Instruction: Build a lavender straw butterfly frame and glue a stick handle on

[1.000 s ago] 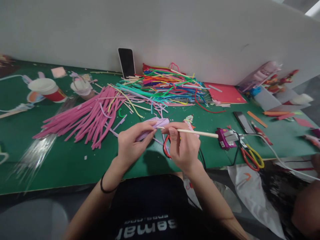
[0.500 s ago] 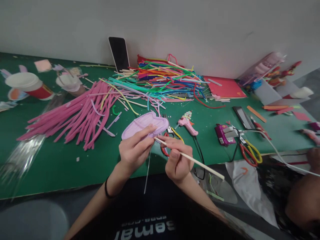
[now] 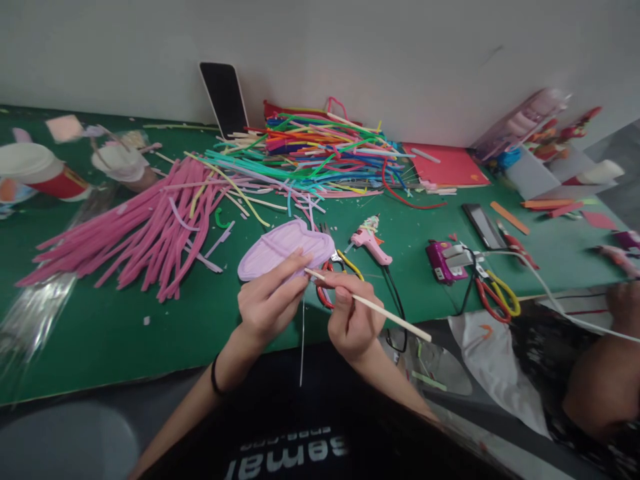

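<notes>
My left hand (image 3: 273, 300) pinches a flat lilac piece (image 3: 280, 243) with a raised rim, shaped like a wing or petal. Between the fingers of my right hand (image 3: 356, 323) lies a thin pale stick (image 3: 395, 319), its tip against the lilac piece's lower edge by my left fingertips. A thin wire (image 3: 303, 347) hangs down from below the piece. Behind my right hand lie scissors with red and yellow handles (image 3: 353, 265), partly covered. A pink glue gun (image 3: 371, 243) rests just beyond them on the green table (image 3: 200, 347).
Pink fuzzy stems (image 3: 130, 227) spread at the left, near cups (image 3: 43, 170). Mixed coloured stems (image 3: 320, 150) pile at the back beside a propped phone (image 3: 223, 100). At the right are a purple charger (image 3: 447, 261), more scissors (image 3: 497, 297) and another person's arm (image 3: 600, 387).
The view has shifted slightly. The stick's free end has come up and a little left, while its tip stays at the lilac piece. The hanging wire now hangs more nearly straight down.
</notes>
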Available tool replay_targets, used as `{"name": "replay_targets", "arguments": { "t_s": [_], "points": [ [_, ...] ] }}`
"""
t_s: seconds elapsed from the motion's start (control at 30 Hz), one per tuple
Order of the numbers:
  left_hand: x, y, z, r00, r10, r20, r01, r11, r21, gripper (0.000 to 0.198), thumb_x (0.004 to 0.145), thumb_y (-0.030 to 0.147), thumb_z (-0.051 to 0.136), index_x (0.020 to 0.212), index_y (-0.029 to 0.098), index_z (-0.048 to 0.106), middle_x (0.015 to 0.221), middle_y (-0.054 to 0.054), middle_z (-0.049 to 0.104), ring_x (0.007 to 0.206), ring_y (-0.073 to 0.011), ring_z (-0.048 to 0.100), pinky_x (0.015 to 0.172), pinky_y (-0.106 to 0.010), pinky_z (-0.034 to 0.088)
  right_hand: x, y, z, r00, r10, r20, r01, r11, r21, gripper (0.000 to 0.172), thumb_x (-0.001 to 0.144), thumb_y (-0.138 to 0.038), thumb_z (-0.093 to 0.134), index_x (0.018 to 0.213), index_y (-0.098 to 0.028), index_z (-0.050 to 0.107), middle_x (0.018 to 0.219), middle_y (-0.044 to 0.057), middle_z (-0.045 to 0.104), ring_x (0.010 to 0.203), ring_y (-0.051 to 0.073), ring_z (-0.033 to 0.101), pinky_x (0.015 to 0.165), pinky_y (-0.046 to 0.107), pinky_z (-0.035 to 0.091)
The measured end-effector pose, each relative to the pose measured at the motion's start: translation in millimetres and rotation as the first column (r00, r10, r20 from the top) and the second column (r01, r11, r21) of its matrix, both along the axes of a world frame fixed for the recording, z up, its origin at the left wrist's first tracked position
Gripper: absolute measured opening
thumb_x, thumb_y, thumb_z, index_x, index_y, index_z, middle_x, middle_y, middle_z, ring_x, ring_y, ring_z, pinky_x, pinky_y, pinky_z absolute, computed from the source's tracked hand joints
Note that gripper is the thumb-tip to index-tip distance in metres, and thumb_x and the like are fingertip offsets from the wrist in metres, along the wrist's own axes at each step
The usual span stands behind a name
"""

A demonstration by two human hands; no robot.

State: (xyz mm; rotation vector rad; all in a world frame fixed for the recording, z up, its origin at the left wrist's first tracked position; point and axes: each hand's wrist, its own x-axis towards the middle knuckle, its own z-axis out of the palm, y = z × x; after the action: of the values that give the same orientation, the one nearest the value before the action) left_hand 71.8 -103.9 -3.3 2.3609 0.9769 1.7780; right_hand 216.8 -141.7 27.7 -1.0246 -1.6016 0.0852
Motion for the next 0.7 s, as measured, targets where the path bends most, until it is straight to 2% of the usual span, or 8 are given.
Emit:
{"name": "replay_targets", "arguments": {
  "t_s": [0.13, 0.3, 0.43, 0.5, 0.57, 0.63, 0.7],
  "points": [
    [1, 1, -1.2, 1.0, -0.02, 0.002, 0.02, 1.0, -0.02, 0.031, 0.08, 0.004, 0.073, 0.105, 0.021, 0.066, 0.121, -0.01, 0.073, 0.108, -0.0245, 0.072, 0.083, -0.031, 0.064, -2, 1, -3.0, 0.998, -0.055, 0.023, 0.055, 0.998, -0.005, 0.027, 0.098, -0.012, 0.047, 0.117, -0.023, 0.061, 0.098, 0.006, 0.077, 0.089, 0.018, 0.075, 0.078, 0.03, 0.062],
    [-1, 2, -9.0, 0.999, 0.016, -0.052, -0.02, 0.996, -0.082, 0.021, 0.089, 0.012, 0.065, 0.106, 0.023, 0.067, 0.126, -0.008, 0.071, 0.11, -0.0232, 0.071, 0.088, -0.033, 0.063, -5, 4, -4.1, 0.994, -0.043, 0.102, 0.043, 0.999, -0.001, 0.026, 0.097, -0.012, 0.048, 0.115, -0.021, 0.065, 0.098, 0.007, 0.078, 0.092, 0.02, 0.075, 0.082, 0.032, 0.062],
    [-8, 1, -21.1, 0.983, 0.004, -0.185, -0.037, 0.984, -0.176, 0.018, 0.092, 0.015, 0.061, 0.107, 0.022, 0.067, 0.133, -0.011, 0.067, 0.114, -0.0223, 0.069, 0.095, -0.033, 0.06, -3, -3, -21.4, 0.996, -0.032, 0.08, 0.042, 0.992, -0.122, 0.025, 0.097, -0.013, 0.051, 0.113, -0.019, 0.068, 0.1, 0.008, 0.078, 0.092, 0.02, 0.075, 0.084, 0.032, 0.062],
    [-18, -1, -27.1, 0.963, -0.047, -0.265, -0.024, 0.966, -0.259, 0.017, 0.093, 0.017, 0.06, 0.109, 0.021, 0.065, 0.138, -0.014, 0.063, 0.12, -0.0235, 0.066, 0.1, -0.035, 0.057, 2, -9, -38.4, 0.997, 0.023, 0.077, -0.006, 0.977, -0.212, 0.025, 0.097, -0.013, 0.052, 0.114, -0.019, 0.069, 0.103, 0.009, 0.078, 0.096, 0.02, 0.074, 0.088, 0.035, 0.062],
    [-32, -1, -29.6, 0.921, -0.158, -0.356, 0.023, 0.935, -0.353, 0.022, 0.094, 0.019, 0.058, 0.116, 0.019, 0.063, 0.145, -0.017, 0.056, 0.13, -0.026, 0.059, 0.105, -0.04, 0.053, 9, -15, -56.8, 0.986, 0.119, 0.12, -0.08, 0.955, -0.287, 0.027, 0.096, -0.013, 0.053, 0.118, -0.02, 0.068, 0.107, 0.008, 0.077, 0.108, 0.021, 0.071, 0.094, 0.038, 0.059],
    [-48, 3, -26.7, 0.854, -0.294, -0.429, 0.089, 0.895, -0.438, 0.034, 0.094, 0.021, 0.057, 0.127, 0.019, 0.059, 0.15, -0.017, 0.051, 0.14, -0.0284, 0.047, 0.112, -0.046, 0.047, 18, -19, -71.1, 0.959, 0.214, 0.189, -0.139, 0.928, -0.346, 0.031, 0.095, -0.013, 0.055, 0.123, -0.022, 0.066, 0.109, 0.007, 0.077, 0.117, 0.022, 0.066, 0.099, 0.04, 0.057],
    [-62, 15, -19.9, 0.808, -0.359, -0.467, 0.107, 0.869, -0.484, 0.042, 0.094, 0.024, 0.058, 0.136, 0.02, 0.055, 0.151, -0.015, 0.05, 0.146, -0.0287, 0.039, 0.116, -0.051, 0.04, 25, -21, -77.0, 0.921, 0.296, 0.253, -0.186, 0.905, -0.382, 0.036, 0.094, -0.014, 0.057, 0.129, -0.021, 0.063, 0.115, 0.008, 0.075, 0.124, 0.023, 0.061, 0.103, 0.043, 0.054]
  ]
}}
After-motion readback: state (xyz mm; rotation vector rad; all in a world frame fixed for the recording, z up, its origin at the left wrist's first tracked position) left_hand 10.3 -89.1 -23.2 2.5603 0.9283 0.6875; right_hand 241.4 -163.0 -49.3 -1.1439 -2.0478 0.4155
